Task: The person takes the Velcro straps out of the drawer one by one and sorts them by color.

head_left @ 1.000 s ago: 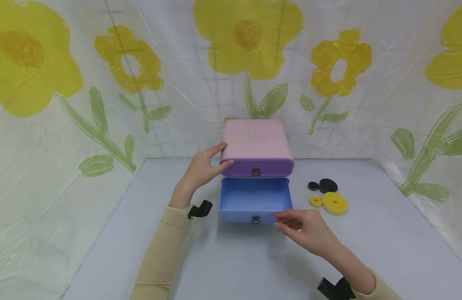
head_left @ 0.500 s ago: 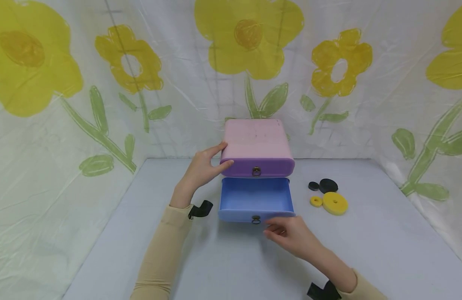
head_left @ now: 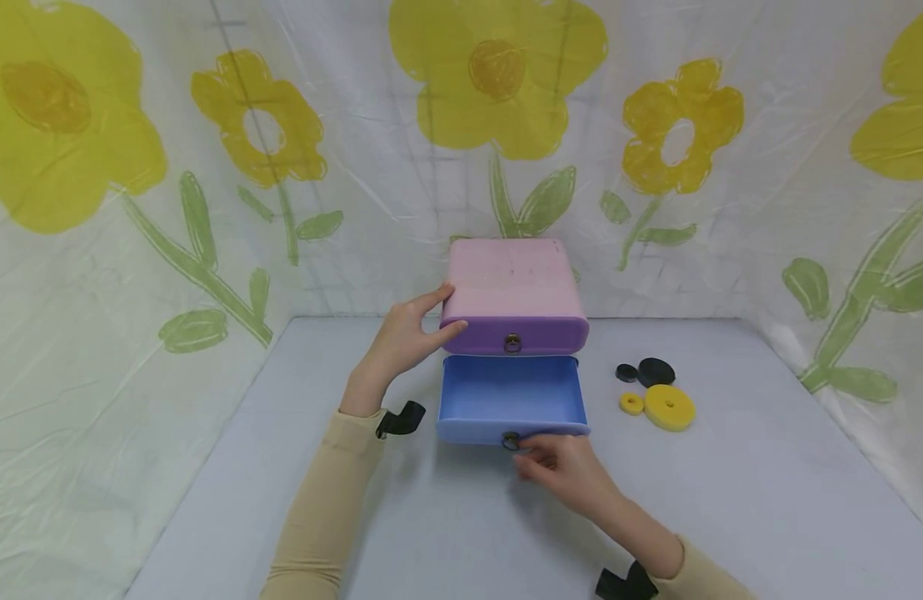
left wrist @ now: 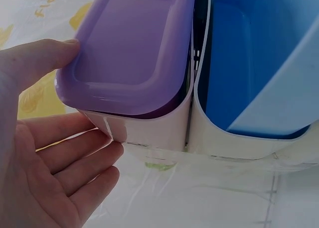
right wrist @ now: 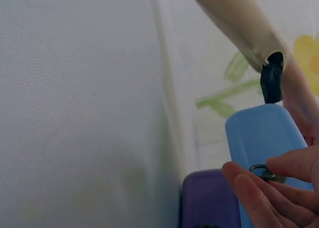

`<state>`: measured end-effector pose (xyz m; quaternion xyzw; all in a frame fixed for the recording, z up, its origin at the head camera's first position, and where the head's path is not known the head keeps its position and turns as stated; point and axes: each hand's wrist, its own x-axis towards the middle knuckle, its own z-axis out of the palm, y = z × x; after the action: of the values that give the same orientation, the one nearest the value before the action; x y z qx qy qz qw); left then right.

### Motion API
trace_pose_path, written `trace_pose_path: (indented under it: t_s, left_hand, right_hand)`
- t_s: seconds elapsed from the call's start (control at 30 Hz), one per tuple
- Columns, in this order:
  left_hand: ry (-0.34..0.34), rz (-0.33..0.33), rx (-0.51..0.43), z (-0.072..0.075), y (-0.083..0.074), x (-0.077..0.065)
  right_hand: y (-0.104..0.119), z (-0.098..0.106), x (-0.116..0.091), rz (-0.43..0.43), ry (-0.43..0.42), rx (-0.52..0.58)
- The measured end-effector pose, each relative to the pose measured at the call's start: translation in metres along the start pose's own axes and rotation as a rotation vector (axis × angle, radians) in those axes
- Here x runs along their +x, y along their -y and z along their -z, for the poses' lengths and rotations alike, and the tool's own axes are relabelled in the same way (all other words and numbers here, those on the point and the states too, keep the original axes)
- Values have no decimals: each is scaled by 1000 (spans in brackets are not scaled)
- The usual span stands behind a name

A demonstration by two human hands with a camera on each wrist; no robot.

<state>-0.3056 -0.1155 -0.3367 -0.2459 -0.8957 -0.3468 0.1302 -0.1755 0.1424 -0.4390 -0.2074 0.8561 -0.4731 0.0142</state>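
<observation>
A pink two-tier box has its purple upper drawer in place and its blue lower drawer pulled out, with nothing inside. My left hand rests on the upper tier's left corner. Its thumb touches the purple front, while its straight fingers lie along the pink side. Low on the blue front hangs a small brass ring pull. There my right hand has its fingers curled round the ring, which shows between thumb and fingers in the right wrist view.
To the right of the box lie two black discs, a small one and a larger one. Beside them are a small yellow ring and a big yellow disc. A flower-printed sheet hangs behind the white table.
My right hand has slid left along the blue drawer's front, from its right corner to the ring pull. The left hand, the box and the discs have stayed put.
</observation>
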Motion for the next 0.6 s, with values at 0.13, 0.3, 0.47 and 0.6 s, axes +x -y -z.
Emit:
trace_pose_path:
  t_s: [0.13,0.3,0.47,0.6]
  left_hand:
    - [-1,-2,-5,-1,1,0]
    - [0,3,-4,-1,1,0]
    - [0,2,-3,-1,1,0]
    - [6,6,-1,-1,1,0]
  right_hand:
    - [0,-3,2,-3,-48,2]
    - [1,-5,5,-37,-86,1]
    - [1,-7,6,-39,-112,3]
    - [0,-7,6,-25,-123,-1]
